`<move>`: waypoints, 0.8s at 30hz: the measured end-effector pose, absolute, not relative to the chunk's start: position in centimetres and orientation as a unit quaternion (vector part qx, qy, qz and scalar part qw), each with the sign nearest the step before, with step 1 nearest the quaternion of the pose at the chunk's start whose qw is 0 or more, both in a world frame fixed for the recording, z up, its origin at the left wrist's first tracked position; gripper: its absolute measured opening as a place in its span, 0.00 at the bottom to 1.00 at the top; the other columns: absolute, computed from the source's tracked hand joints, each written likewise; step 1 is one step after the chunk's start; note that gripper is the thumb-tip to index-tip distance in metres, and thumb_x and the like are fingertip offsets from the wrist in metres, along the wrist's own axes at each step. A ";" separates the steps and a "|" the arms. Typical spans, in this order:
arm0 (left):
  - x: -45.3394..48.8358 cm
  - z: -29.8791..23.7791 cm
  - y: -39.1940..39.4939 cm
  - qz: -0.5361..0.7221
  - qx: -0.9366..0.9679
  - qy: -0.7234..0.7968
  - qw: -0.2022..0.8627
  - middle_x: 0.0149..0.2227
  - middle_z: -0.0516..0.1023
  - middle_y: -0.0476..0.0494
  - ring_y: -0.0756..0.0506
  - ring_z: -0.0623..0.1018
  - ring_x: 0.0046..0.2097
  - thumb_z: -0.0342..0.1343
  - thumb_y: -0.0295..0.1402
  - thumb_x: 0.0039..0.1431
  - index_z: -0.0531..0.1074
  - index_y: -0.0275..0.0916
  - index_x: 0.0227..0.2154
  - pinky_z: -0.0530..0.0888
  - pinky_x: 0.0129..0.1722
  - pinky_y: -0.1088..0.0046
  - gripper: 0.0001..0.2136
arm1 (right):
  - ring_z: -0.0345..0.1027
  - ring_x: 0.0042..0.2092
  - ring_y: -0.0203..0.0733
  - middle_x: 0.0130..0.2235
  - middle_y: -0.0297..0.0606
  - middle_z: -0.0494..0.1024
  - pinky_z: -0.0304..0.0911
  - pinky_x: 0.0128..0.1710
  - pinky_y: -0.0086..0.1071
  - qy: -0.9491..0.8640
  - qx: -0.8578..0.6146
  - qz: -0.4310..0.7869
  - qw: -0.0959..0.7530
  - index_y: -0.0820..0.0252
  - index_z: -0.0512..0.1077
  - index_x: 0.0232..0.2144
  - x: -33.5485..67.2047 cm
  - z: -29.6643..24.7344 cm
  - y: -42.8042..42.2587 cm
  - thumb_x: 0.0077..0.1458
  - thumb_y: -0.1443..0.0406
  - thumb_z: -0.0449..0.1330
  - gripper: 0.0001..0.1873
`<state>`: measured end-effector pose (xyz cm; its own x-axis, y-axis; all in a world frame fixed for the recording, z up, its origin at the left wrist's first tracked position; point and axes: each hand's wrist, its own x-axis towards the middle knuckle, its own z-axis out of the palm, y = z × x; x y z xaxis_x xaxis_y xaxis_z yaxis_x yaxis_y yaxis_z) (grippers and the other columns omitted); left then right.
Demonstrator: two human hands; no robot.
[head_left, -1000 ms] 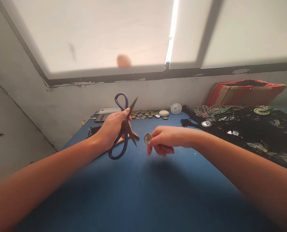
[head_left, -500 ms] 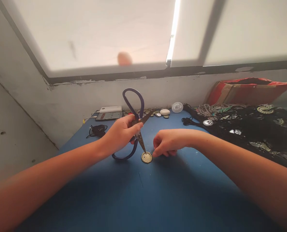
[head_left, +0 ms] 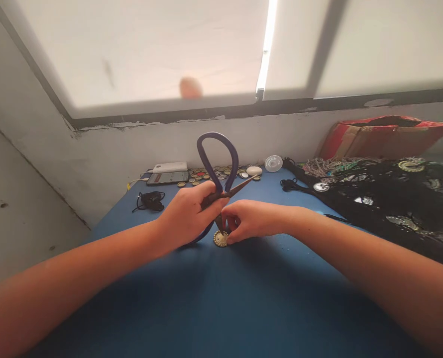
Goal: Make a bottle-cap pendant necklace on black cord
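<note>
My left hand (head_left: 193,211) is closed around a pair of scissors (head_left: 236,166) with dark purple loop handles, gripping it near the pivot. Its blades are spread: one slants up to the right, the other points down at a round, gold-edged bottle cap (head_left: 218,239). That lower tip meets the cap's flat face, beside a small dark mark. My right hand (head_left: 249,221) is curled at the cap's right side, thumb against the rim and index finger close to the lower blade. Its other fingers are folded under and partly hidden. The cap lies on the blue tabletop (head_left: 214,308).
Along the back lie several more bottle caps (head_left: 199,176), a phone (head_left: 168,178), a white oval object (head_left: 254,170) and a clear disc (head_left: 273,163). A black cable (head_left: 150,201) sits at left. Black fabric with metal discs (head_left: 378,199) fills the right, before a red cardboard box (head_left: 386,136).
My right hand has moved left onto the cap's edge and the lower blade. The scissors have turned slightly, the upper loop shifting right, and the cap appears a little farther left.
</note>
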<state>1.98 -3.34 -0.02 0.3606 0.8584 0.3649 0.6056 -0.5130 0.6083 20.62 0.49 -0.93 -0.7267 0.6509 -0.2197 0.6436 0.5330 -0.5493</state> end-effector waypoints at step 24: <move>2.0 -0.2 -3.4 0.296 0.829 0.463 0.100 0.24 0.71 0.53 0.51 0.67 0.25 0.51 0.37 0.61 0.70 0.40 0.33 0.62 0.27 0.75 0.07 | 0.65 0.28 0.35 0.29 0.31 0.74 0.56 0.24 0.27 -0.864 -0.376 0.335 0.008 0.56 0.72 0.34 21.0 -1.2 0.9 0.48 0.55 0.62 0.14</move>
